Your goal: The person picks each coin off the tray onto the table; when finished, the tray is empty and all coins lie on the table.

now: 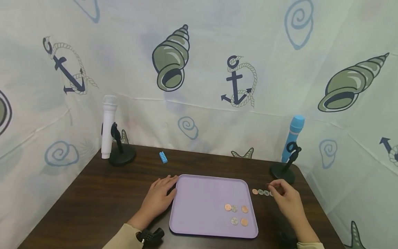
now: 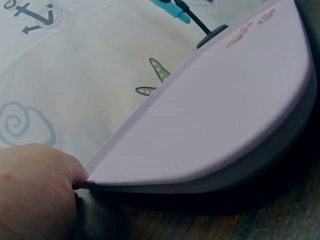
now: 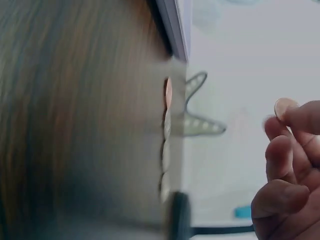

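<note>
My right hand (image 1: 286, 197) pinches a copper-coloured coin (image 3: 285, 107) between thumb and finger, raised above the table. Below it a row of several coins (image 1: 261, 192), copper and silver, lies on the table right of the tray. The lilac tray (image 1: 199, 204) lies in front of me. Copper and silver coins sit in its right half, among them a silver coin (image 1: 234, 220) and a copper coin (image 1: 244, 222). My left hand (image 1: 159, 197) rests at the tray's left edge with fingers extended. In the left wrist view the hand touches the tray's rim (image 2: 145, 183).
A white microphone (image 1: 109, 128) leans on a black stand (image 1: 122, 155) at the back left. At the back right a blue microphone (image 1: 292, 138) is on another black stand (image 1: 282, 172). A small blue toy brick (image 1: 163, 157) lies behind the tray. A printed cloth hangs behind the table.
</note>
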A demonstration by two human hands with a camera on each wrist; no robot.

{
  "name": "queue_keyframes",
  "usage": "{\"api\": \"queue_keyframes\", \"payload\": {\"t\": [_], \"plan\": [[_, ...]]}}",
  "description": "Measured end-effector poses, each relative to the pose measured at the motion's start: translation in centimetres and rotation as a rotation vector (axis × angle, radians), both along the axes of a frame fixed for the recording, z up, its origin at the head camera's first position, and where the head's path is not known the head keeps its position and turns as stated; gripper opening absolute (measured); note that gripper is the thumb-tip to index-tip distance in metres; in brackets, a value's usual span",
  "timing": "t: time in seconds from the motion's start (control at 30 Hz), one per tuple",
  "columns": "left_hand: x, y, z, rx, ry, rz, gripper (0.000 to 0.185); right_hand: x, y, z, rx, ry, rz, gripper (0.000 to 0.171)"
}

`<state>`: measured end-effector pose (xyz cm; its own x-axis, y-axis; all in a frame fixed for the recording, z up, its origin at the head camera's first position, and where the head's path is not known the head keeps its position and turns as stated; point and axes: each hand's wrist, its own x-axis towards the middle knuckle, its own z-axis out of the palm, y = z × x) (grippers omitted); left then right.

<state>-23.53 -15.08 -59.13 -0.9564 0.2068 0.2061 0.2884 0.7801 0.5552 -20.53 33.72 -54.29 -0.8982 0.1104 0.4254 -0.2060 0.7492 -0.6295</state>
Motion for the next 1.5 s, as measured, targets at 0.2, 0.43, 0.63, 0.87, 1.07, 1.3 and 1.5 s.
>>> {"api": "queue_keyframes", "payload": {"t": [0.2, 0.43, 0.63, 0.87, 1.07, 1.3, 1.5], "plan": [[-0.3, 0.7, 0.4, 0.004, 0.02, -0.016, 0.053, 0.0, 4.2, -1.7, -0.499, -0.082, 0.052, 0.026], [-0.1, 0.2, 0.7, -0.006, 0.033, -0.011, 0.052, -0.3, 6.9, -4.0, -0.86, -0.07, 0.187, 0.028], [0.1, -0.1, 1.0, -0.011, 0.029, -0.019, 0.053, -0.6, 7.6, -4.6, -0.869, -0.037, 0.009, 0.026], [0.2, -0.1, 0.7, 0.001, 0.031, -0.011, 0.053, -0.6, 8.8, -4.7, -0.862, -0.118, -0.032, 0.018], [-0.1, -0.1, 0.2, -0.009, 0.005, -0.006, 0.053, -0.7, 9.1, -4.9, -0.791, -0.19, -0.031, 0.03], [-0.2, -0.1, 0.3, 0.006, -0.002, -0.01, 0.053, -0.9, 9.1, -4.7, -0.686, -0.226, -0.058, 0.038], [-0.1, -0.2, 0.3, -0.005, -0.002, -0.01, 0.054, -0.9, 8.7, -4.6, -0.547, -0.282, -0.099, 0.041]]}}
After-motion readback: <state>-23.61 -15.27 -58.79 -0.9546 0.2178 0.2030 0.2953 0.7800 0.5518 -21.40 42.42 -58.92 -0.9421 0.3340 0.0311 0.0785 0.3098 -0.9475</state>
